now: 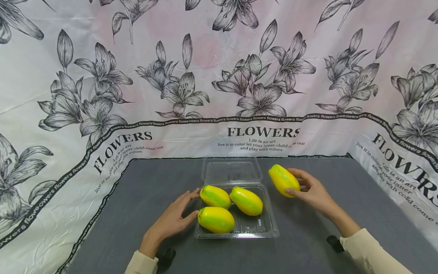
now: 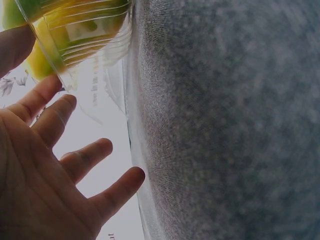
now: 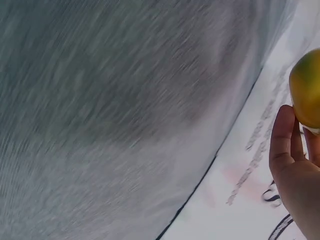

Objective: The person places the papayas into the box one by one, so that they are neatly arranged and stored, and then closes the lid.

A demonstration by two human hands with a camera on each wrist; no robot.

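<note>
A papaya (image 1: pixel 284 180), yellow with green patches, is gripped by my right hand (image 1: pixel 316 196) above the table, right of a clear plastic clamshell box (image 1: pixel 253 230). Fingers and thumb press on its sides; the right wrist view shows part of this papaya (image 3: pixel 307 90) at the edge. Inside the box lie three similar papayas: one at back left (image 1: pixel 215 197), one at front left (image 1: pixel 216 220) and one at right (image 1: pixel 247 201). My left hand (image 1: pixel 171 219) touches the box's left side, its fingers spread and fairly straight in the left wrist view.
The box's lid (image 1: pixel 231 170) is folded back, away from me. Grey cloth covers the table (image 1: pixel 147 182). A white flower-printed sheet (image 1: pixel 191 140) hangs behind it and at both sides. Dark objects lie near each wrist, one by the left (image 1: pixel 166 258) and one by the right (image 1: pixel 334 243).
</note>
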